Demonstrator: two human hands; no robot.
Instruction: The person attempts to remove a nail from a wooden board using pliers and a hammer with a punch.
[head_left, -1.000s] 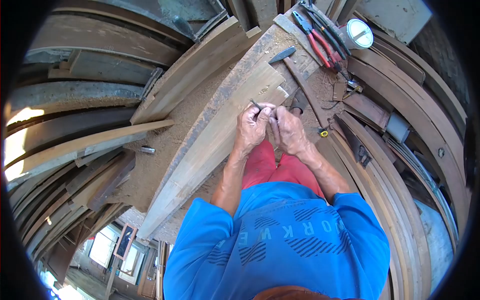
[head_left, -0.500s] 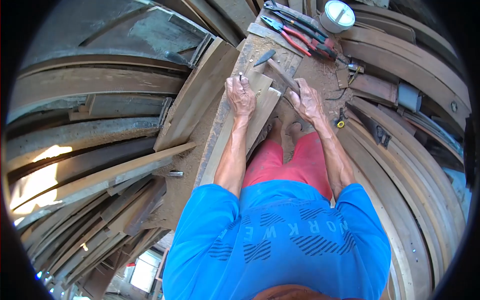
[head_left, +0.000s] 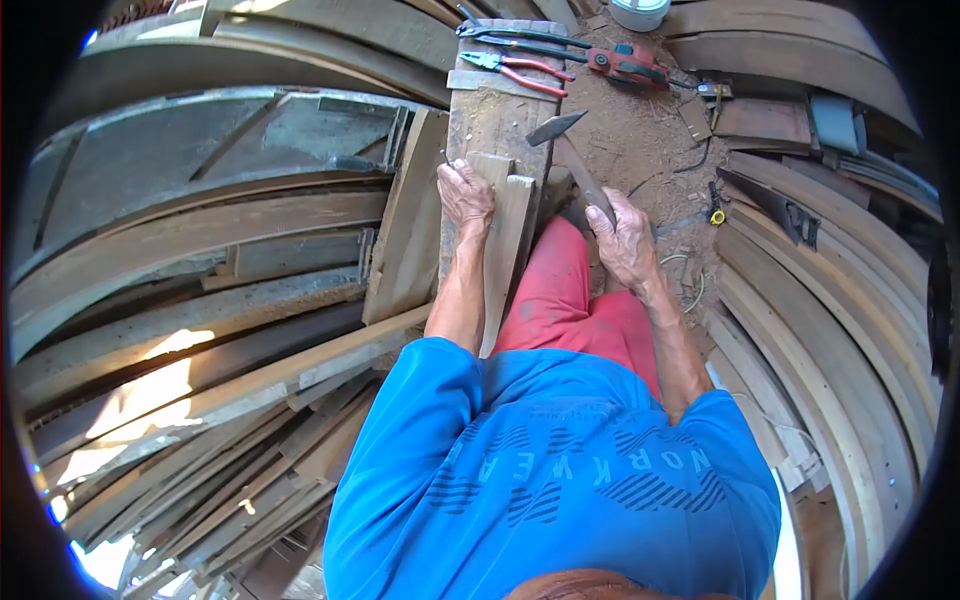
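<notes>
The fingers of the left hand are curled tight around a thin dark rod, its end poking up by the surface's left edge. The fingers of the right hand are wrapped around the hammer, its head up and not touching the two wooden boards. Done so far: the boards lie side by side on the surface, and each hand has its thing. Nothing looks finished; how much is left, I cannot tell. Past the boards, red-handled pliers lie unused.
</notes>
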